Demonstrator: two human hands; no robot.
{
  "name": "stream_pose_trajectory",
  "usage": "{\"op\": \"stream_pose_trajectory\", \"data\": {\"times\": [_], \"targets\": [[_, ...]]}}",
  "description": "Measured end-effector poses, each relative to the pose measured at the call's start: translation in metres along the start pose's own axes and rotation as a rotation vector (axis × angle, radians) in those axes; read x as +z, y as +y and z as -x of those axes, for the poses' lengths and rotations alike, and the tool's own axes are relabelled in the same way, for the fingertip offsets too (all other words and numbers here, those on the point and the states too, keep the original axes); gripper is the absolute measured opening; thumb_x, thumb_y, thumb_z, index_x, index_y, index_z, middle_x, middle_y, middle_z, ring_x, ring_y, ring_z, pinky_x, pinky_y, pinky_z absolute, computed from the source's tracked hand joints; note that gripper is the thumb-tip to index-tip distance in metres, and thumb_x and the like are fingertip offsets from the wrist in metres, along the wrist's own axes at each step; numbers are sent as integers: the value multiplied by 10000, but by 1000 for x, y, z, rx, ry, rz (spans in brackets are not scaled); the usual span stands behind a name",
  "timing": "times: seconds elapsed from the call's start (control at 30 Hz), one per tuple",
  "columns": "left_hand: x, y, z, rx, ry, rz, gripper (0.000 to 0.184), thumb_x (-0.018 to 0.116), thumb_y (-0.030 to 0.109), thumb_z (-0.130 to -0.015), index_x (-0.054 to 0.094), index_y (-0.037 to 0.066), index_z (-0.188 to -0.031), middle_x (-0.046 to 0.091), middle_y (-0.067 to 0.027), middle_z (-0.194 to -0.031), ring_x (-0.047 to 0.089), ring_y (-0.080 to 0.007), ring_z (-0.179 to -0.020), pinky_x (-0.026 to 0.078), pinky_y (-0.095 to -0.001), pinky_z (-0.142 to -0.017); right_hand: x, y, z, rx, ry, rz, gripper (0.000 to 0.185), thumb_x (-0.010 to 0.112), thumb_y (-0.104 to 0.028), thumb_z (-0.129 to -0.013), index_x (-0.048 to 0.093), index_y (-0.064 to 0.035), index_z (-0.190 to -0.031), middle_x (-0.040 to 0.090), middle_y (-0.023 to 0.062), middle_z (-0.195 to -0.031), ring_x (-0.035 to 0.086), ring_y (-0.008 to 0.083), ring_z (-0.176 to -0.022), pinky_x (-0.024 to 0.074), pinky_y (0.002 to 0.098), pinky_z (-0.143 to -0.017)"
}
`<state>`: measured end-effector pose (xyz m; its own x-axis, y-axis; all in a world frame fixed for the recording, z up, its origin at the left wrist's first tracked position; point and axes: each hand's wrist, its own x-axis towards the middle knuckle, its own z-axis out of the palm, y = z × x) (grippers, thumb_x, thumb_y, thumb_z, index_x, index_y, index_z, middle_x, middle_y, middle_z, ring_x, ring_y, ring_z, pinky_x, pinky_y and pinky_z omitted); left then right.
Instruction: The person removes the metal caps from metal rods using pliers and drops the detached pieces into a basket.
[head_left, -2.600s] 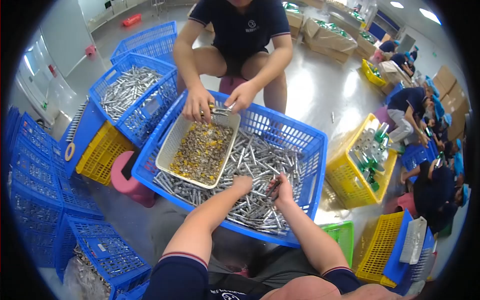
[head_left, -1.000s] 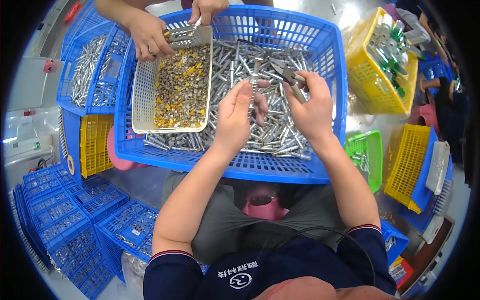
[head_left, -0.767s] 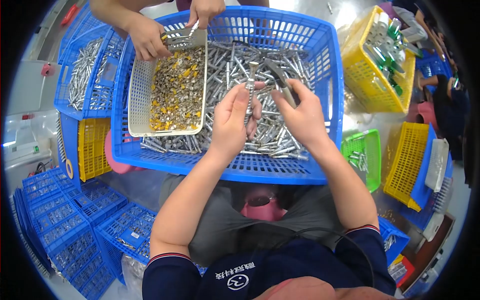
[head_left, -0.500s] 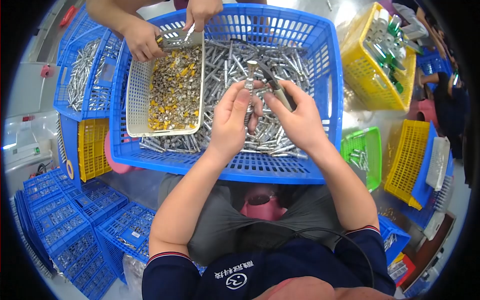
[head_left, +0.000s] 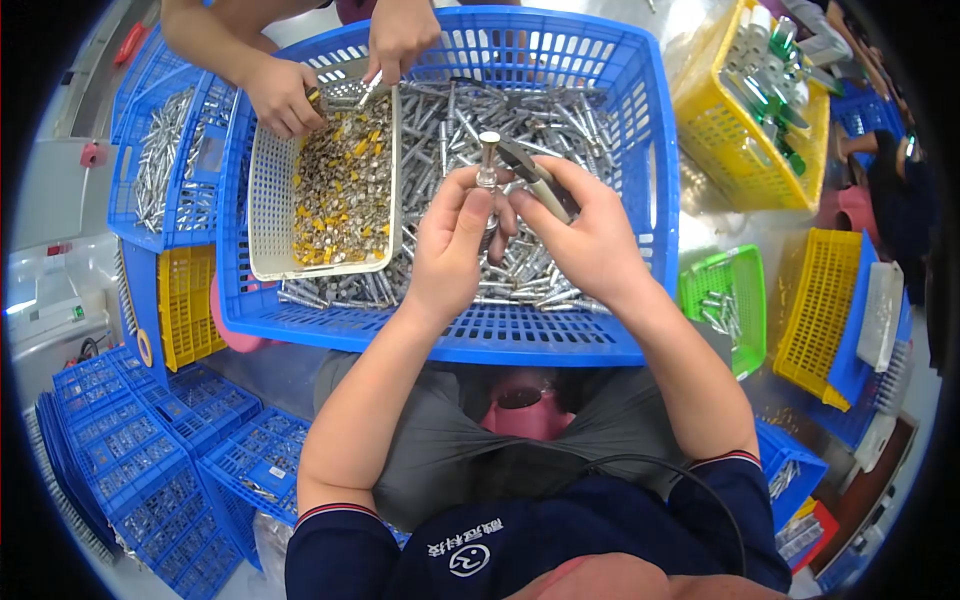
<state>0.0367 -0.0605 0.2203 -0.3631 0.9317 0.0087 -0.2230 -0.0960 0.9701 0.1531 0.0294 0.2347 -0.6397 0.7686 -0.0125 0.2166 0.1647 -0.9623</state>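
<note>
My left hand (head_left: pixel 452 235) is closed around a silver metal bolt (head_left: pixel 488 165), held upright with its wide round end on top. In my right hand (head_left: pixel 590 232) is a pair of pliers (head_left: pixel 549 194) with dark jaws and pale handles. The jaws lie close beside the bolt's upper part; whether they touch it I cannot tell. Both hands are above a large blue basket (head_left: pixel 560 345) full of similar metal bolts (head_left: pixel 560 130). A cream tray (head_left: pixel 268 225) sits inside its left part, holding small metal and yellow pieces (head_left: pixel 345 200).
Across the basket, another person's hands (head_left: pixel 285 95) work over the tray with a tool and a metal piece. A yellow basket (head_left: pixel 745 170) stands at the upper right, a green basket (head_left: pixel 750 310) at the right. Blue crates (head_left: pixel 130 440) are stacked at the lower left.
My hands have shifted slightly left and down in view, with the bolt and pliers still in them. The other person's right-side hand has lowered a little toward the tray.
</note>
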Motion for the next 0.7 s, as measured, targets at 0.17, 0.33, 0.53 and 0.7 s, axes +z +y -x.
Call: {"op": "stream_pose_trajectory", "data": {"times": [0.17,0.33,0.53,0.7], "targets": [[1,-2,2,1,30,87,307,338,289,-957,429,35,-1103,486,-38,-676,440,-83,-520,366,-193,-469,0,2,0,-39,1,19,309,624,-185,-772,578,2,-1014,583,128,-814,577,231,-715,451,317,-640],[2,-1,4,10,79,139,289,313,290,-961,402,71,-1127,491,-54,-706,440,-106,-517,372,-218,-467,0,-2,1,-180,35,104,324,626,-181,-744,579,0,-1009,577,126,-809,571,251,-705,454,333,-626],[5,0,5,10,99,172,274,312,283,-960,413,63,-1088,504,-38,-711,438,-74,-533,354,-185,-471,-1,-2,1,-158,18,134,336,625,-185,-732,579,3,-1006,569,127,-789,570,262,-707,456,339,-629],[3,-2,5,21,80,122,268,314,283,-958,405,67,-1089,500,-40,-714,439,-77,-543,358,-186,-482,-2,-1,1,-148,11,137,349,625,-199,-732,577,5,-1011,574,136,-806,572,270,-733,459,348,-655]]}}
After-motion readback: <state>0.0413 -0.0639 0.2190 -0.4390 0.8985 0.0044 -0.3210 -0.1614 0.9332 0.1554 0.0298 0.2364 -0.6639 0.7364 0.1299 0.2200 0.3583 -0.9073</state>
